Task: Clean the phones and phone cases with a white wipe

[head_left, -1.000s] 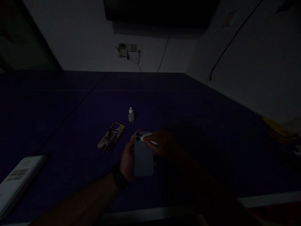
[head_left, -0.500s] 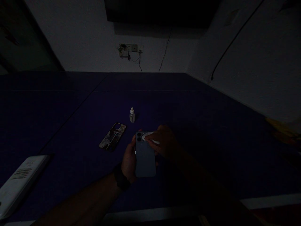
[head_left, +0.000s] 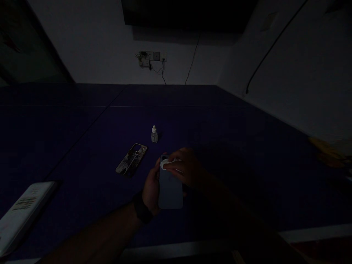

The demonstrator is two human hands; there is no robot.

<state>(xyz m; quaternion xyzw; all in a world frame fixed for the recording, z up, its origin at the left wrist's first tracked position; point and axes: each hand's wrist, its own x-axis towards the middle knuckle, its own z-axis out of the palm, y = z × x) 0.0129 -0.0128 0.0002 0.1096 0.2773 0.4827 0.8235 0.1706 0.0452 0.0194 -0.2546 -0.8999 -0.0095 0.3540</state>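
Observation:
My left hand (head_left: pixel 151 187) is wrapped round a blue-grey smartphone (head_left: pixel 171 192), its back facing up and its camera end pointing away from me. Pinched in the fingers of my right hand (head_left: pixel 187 165) is a white tissue (head_left: pixel 165 163), pressed on the phone's camera area and covering most of the lenses. Left of the phone lies a phone case (head_left: pixel 132 160) with a dark and pale picture and a camera cutout. Just beyond stands a small clear dropper bottle (head_left: pixel 154 137) with a white top.
The dark blue table (head_left: pixel 90 146) reaches to the wall. A white box (head_left: pixel 24 212) with printed marks lies at the near left. Something yellow (head_left: pixel 327 151) sits at the right edge. Sockets with cables (head_left: pixel 152 57) and a dark screen (head_left: pixel 181 14) are on the wall.
My right hand has slid the tissue slightly left and down across the phone's camera area, covering more lenses. My left hand keeps its hold on the phone.

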